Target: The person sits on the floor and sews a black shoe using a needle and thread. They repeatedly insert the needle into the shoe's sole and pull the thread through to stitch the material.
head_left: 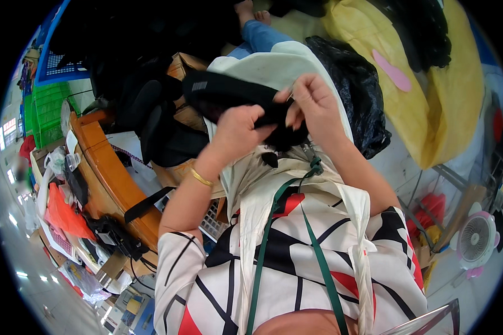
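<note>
A black fabric piece shaped like a shoe, with a small grey patch near one end, lies over the pale cloth on my lap. My left hand, slightly blurred, is closed on its near edge, thumb and fingers bent together. At its right end my right hand is closed too, thumb and forefinger pinched at the black fabric. Something thin shows at those fingertips, too small to make out. The underside of the black piece is dark and partly hidden by both hands.
Black pieces are heaped on the left beside an orange-brown wooden table edge. To the right are a black plastic bag and yellow sheeting with a pink insole. A small fan stands further right.
</note>
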The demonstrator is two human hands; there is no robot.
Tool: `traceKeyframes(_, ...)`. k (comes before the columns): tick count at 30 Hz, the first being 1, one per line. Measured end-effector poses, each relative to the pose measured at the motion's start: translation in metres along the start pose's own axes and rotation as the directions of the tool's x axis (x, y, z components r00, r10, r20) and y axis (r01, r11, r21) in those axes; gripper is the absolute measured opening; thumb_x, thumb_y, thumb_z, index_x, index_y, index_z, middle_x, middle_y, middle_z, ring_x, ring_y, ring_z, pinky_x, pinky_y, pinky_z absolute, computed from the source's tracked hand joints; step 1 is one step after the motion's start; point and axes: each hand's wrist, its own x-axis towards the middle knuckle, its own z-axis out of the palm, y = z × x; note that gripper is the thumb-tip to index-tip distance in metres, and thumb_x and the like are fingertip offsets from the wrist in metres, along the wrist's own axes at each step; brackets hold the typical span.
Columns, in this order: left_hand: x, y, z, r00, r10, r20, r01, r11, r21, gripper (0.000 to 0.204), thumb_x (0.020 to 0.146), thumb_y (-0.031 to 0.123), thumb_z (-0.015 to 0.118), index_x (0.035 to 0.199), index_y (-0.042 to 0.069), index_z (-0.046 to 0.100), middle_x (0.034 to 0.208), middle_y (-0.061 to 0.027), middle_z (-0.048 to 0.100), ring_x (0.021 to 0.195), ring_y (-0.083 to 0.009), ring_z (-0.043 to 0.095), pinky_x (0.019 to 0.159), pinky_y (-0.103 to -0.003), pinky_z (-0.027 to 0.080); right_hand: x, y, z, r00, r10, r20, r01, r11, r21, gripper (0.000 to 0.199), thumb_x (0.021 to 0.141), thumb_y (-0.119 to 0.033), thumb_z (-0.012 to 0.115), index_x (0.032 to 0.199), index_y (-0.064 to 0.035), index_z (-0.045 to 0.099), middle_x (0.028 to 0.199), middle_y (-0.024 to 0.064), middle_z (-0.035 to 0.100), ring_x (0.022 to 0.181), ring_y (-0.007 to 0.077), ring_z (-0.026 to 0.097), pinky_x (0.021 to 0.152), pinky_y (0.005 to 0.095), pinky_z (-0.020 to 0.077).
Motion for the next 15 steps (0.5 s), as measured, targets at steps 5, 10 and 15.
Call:
traceKeyframes(5, 0.026, 0.002, -0.021, 0.867, 0.042, 0.497, -0.124, 0.983, 0.134, 0.025, 0.077, 0.019, 0.076, 0.086, -0.001, 0.063, 0.082, -0.02, 0.064, 0.081, -0.0393, 0.062, 0.07, -0.044, 0.05, -0.018, 0.022, -0.017, 0.936, 0.288, 0.202, -0.34, 0.891, 0.302, 0.015, 0.103, -0.024, 0.053, 0.103, -0.0092, 0.053, 0.075, 0.0048, 0.064, 0.055, 0.0133, 0.062, 0.051, 0.0252, 0.0516)
traceKeyframes(10, 0.015, 0.009, 0.008, 0.94, 0.333, -0.075, -0.305, 0.918, 0.253, 0.021, 0.087, 0.018, 0.071, 0.091, -0.001, 0.064, 0.081, -0.0139, 0.065, 0.076, -0.0335, 0.062, 0.07, -0.04, 0.051, -0.006, 0.034, -0.101, 0.933, 0.285, -0.22, -0.08, 0.76, 0.644, 0.012, 0.1, -0.02, 0.058, 0.093, -0.0107, 0.057, 0.066, -0.0018, 0.052, 0.058, 0.0128, 0.052, 0.068, 0.0316, 0.0562)
traceKeyframes(15, -0.008, 0.0, 0.033, 0.97, -0.218, -0.105, 0.16, 0.903, -0.398, 0.029, 0.1, 0.031, 0.063, 0.091, 0.003, 0.066, 0.069, 0.0047, 0.053, 0.064, -0.0044, 0.047, 0.059, -0.022, 0.04, -0.014, 0.037, -0.114, 0.861, 0.266, -0.433, 0.066, 0.787, 0.614, 0.019, 0.1, -0.017, 0.058, 0.084, -0.0087, 0.053, 0.066, -0.0019, 0.047, 0.059, 0.0127, 0.048, 0.085, 0.0367, 0.055)
